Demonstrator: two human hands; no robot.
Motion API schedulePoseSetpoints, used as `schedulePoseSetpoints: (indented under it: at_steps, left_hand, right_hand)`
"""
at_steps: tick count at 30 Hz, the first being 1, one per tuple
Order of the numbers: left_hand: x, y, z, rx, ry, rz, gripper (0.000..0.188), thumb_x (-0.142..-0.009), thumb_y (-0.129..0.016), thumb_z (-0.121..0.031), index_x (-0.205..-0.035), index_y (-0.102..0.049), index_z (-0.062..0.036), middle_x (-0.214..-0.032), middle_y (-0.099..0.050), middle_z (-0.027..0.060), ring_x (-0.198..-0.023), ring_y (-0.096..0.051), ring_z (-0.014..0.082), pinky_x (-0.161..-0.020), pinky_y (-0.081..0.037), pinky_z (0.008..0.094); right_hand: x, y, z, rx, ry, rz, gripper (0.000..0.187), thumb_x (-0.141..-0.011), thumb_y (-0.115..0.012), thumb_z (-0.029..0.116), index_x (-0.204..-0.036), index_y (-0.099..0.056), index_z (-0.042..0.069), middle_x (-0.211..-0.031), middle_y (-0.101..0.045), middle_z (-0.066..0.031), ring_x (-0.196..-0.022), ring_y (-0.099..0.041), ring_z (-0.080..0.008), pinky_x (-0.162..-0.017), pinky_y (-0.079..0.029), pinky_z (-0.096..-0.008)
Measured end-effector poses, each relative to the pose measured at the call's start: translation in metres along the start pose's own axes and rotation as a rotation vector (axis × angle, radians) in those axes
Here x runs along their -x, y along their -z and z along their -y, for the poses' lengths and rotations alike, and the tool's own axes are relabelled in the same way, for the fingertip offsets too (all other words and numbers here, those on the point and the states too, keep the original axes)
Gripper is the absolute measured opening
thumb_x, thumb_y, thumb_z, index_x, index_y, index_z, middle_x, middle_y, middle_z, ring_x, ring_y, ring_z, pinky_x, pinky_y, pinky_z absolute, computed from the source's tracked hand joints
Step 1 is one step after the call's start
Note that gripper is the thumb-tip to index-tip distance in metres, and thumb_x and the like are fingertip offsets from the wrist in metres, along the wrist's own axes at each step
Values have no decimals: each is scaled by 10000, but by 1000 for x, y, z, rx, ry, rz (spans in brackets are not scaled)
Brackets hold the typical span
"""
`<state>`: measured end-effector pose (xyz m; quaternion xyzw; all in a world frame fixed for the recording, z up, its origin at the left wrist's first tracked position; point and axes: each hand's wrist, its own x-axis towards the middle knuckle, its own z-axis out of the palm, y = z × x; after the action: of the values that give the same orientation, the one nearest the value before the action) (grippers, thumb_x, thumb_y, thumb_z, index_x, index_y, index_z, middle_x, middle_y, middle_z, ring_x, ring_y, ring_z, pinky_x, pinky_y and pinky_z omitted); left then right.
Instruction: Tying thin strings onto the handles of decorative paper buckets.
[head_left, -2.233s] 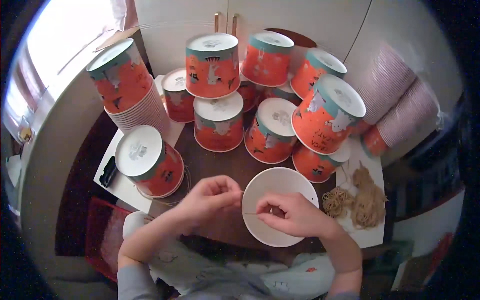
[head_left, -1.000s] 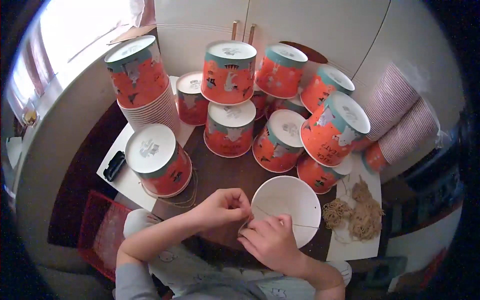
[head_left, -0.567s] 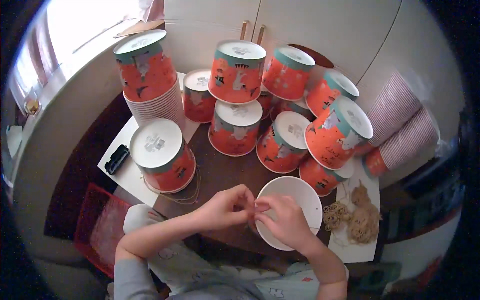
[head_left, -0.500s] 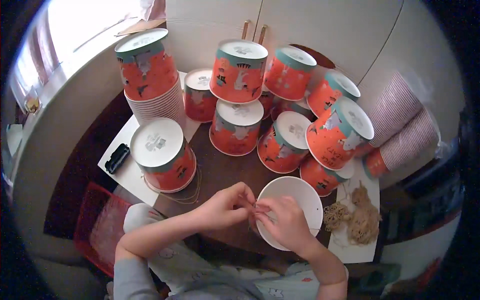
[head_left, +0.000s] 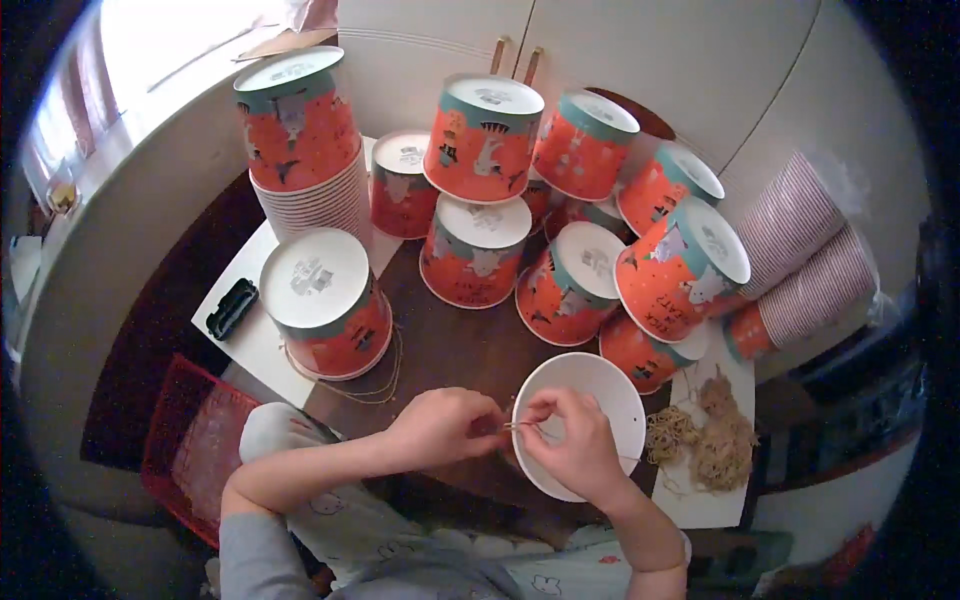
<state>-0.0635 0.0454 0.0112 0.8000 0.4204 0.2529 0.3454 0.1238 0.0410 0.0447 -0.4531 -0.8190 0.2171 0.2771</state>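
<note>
Both hands pinch thin elastic band [head_left: 518,426] at near-left rim of upturned white paper bucket [head_left: 590,400]: left hand [head_left: 440,428], right hand [head_left: 572,452]. Advice: keep band taut, steady bucket, stretch evenly. Spare bands [head_left: 700,445] lie just right of bucket.

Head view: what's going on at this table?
A person sits at a dark table crowded with upturned orange paper tubs. Both hands meet at the rim of a white tub close to them. The left hand and right hand pinch a thin strand between them. A heap of tan twine lies to the right, and loose loops lie around one tub.
</note>
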Motion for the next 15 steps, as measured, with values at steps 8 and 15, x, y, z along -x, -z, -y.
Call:
schedulePoseSetpoints:
  at_steps: [8,15]
  left_hand:
    - [1,0,0,-63,-72,-124,127,-700,-608,-149,-814,-616,-93,-690,-594,86,-664,-587,262,-597,-474,361]
    - [-2,-4,0,112,-194,-225,139,-687,-617,-75,-824,-608,-65,-685,-593,92,-617,-587,242,-562,-487,317]
  right_hand:
    - [2,0,-2,-20,1,-4,244,-680,-646,107,-873,-498,100,-750,-587,-13,-743,-576,-199,-721,-390,-358]
    - [2,-2,-3,-76,-31,-4,240,-688,-638,109,-871,-484,87,-749,-586,-35,-732,-581,-220,-717,-407,-363]
